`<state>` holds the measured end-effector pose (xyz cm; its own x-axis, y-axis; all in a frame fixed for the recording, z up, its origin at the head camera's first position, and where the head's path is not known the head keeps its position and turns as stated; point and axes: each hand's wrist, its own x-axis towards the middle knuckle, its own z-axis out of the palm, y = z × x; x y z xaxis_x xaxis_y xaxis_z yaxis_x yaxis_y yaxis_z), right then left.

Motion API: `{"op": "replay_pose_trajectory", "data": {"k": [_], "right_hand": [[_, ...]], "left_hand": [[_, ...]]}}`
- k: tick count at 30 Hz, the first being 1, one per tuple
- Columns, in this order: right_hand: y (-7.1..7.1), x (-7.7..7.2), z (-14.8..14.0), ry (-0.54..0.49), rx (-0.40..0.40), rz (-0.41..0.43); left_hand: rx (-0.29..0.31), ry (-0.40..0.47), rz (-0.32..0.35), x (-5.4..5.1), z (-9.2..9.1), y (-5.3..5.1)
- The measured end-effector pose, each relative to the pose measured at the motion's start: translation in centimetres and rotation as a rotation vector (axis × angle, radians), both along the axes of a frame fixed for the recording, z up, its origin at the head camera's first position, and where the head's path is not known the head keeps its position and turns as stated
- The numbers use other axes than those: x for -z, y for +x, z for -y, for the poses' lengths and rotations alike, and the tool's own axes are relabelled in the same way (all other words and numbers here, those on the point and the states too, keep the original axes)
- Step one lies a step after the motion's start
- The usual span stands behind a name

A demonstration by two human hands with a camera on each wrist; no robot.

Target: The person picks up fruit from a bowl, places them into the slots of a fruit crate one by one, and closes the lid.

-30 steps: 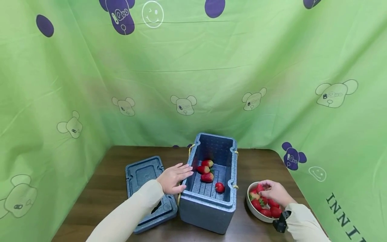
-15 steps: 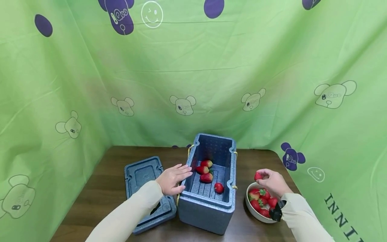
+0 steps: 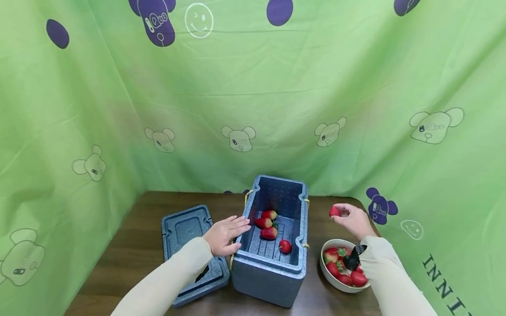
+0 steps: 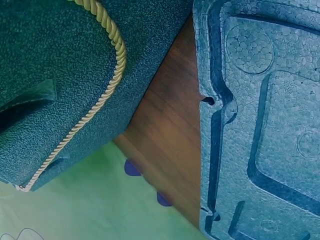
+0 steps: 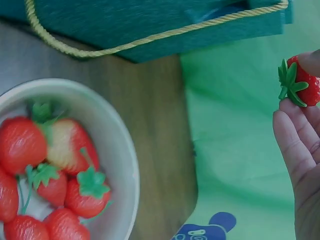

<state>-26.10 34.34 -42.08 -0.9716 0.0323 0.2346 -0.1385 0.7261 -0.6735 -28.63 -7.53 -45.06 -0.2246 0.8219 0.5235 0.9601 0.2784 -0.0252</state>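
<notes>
A strawberry [image 3: 334,211] with green leaves is pinched between the thumb and fingers of my right hand [image 3: 356,220], in the air above the table, beyond the bowl. In the right wrist view the same strawberry [image 5: 302,84] shows its leafy end. Several more strawberries [image 3: 345,279] lie in a white bowl [image 3: 326,277]. My left hand [image 3: 225,235] rests with straight fingers on the left rim of a blue-grey foam box [image 3: 272,274]. Inside that box are several strawberries [image 3: 269,233] on its ribbed floor. The left wrist view does not show the left hand.
The foam lid [image 3: 186,226] lies on the wooden table [image 3: 130,254], left of the box and partly under the left forearm. Yellow rope handles [image 4: 102,97] hang on the box's sides. A green patterned cloth [image 3: 276,109] surrounds the table's back and sides.
My right hand has lifted a strawberry out of the white bowl and moved it up and away toward the table's far side. The left hand stays on the box rim.
</notes>
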Motion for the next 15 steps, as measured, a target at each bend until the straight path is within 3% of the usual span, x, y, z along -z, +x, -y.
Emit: {"op": "replay_pose_trajectory", "data": {"k": [6,15], "right_hand": [[-1.1,-1.5,0.7,-0.039,0.0,-0.019],[-2.3,-3.2,2.6,-0.161,0.006,-0.001]], "left_hand": [[0.007,0.033,-0.014,0.1,0.2,-0.1],[0.008,-0.003,0.044,-0.2,0.1,-0.1]]}}
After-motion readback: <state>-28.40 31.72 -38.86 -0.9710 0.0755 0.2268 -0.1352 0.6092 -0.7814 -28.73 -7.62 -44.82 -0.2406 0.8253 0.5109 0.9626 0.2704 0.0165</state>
